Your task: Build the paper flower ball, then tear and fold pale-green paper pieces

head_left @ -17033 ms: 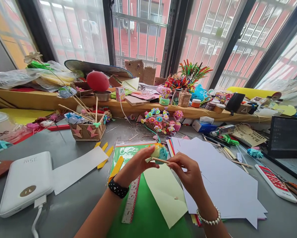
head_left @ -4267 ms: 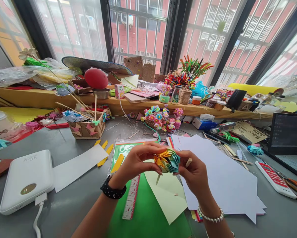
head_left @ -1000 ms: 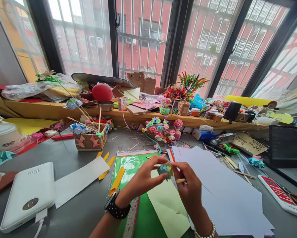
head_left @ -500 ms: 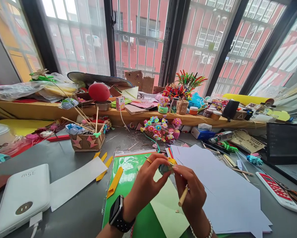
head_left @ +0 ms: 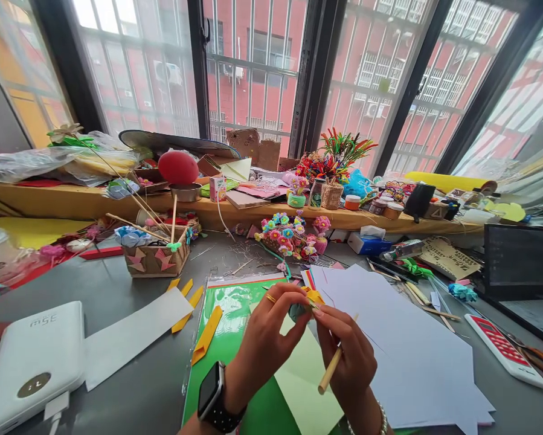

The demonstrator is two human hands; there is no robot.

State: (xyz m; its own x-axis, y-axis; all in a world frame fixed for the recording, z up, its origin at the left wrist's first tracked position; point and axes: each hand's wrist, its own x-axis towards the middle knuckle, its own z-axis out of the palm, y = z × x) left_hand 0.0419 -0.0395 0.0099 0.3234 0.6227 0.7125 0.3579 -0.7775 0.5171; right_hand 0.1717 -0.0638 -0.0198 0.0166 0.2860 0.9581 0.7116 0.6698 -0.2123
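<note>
The left hand (head_left: 269, 332), just below the frame's center, curls with its fingers and thumb closed on a paper flower (head_left: 315, 296). The flower is at center, between both hands, blue-green inside the left grip, yellow beyond the fingertips. Below lies a pale green sheet (head_left: 293, 380). Next, a wooden stick (head_left: 330, 371) slants out from the right hand (head_left: 353, 350), which grips it while pinching at the flower's edge. The step in hand appears to be shaping petals; the next move seems to call for a light, steady pinch.
</note>
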